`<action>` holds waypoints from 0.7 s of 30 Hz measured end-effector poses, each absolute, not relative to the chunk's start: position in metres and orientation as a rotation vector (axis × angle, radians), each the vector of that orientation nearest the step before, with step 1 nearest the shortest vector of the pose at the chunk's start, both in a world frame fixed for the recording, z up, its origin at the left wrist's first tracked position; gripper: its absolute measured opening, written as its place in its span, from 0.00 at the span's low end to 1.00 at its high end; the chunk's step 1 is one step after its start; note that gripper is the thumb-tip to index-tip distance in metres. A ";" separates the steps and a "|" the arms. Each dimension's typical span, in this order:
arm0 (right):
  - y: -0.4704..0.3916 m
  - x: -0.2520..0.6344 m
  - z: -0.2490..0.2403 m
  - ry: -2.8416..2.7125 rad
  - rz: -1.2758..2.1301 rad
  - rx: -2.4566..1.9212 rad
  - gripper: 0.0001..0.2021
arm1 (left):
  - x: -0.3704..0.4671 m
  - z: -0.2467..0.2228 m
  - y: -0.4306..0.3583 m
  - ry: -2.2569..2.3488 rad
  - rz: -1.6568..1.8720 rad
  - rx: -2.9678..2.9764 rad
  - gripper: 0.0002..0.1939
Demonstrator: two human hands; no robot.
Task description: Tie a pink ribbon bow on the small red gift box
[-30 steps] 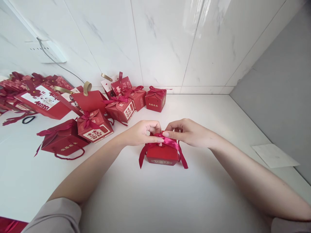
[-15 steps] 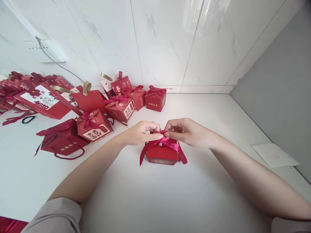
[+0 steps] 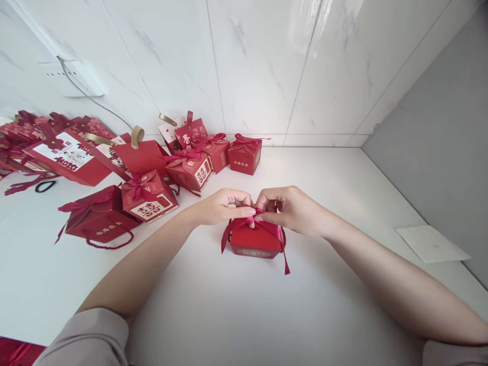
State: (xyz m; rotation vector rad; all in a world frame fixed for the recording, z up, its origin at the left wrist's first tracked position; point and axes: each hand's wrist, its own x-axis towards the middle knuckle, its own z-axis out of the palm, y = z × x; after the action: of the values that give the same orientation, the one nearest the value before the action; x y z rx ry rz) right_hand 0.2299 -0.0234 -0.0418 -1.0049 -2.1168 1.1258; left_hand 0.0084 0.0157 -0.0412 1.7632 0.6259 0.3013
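A small red gift box [image 3: 256, 241] stands on the white table in front of me, with gold print on its near side. A dark pink satin ribbon [image 3: 271, 229] crosses its top, and its two tails hang down at the left and right. My left hand [image 3: 232, 207] pinches the ribbon at the top of the box between thumb and fingers. Right beside it, my right hand [image 3: 284, 209] pinches the ribbon too, its fingers curled. The fingertips partly hide the knot. A twisted red cord shows at the box's side.
Several red boxes with ribbon bows, among them one box [image 3: 244, 155] by the wall, stand at the back and left. More red bags [image 3: 66, 157] crowd the far left near a black ring [image 3: 45, 186]. A white paper [image 3: 432, 244] lies at right.
My right hand has shifted slightly left and down, its fingers more curled. The right ribbon tail now hangs lower and straighter beside the box. Both hands stay at the knot.
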 end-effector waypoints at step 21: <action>-0.012 0.242 -0.048 -2.425 0.792 -0.542 0.12 | 0.009 -0.032 0.010 0.745 0.317 1.907 0.14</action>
State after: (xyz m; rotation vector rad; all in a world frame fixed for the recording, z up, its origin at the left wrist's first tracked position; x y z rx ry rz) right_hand 0.2424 -0.0121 -0.0479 -0.5423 -2.4248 0.7916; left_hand 0.0093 0.0099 -0.0323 1.9070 0.7446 0.3167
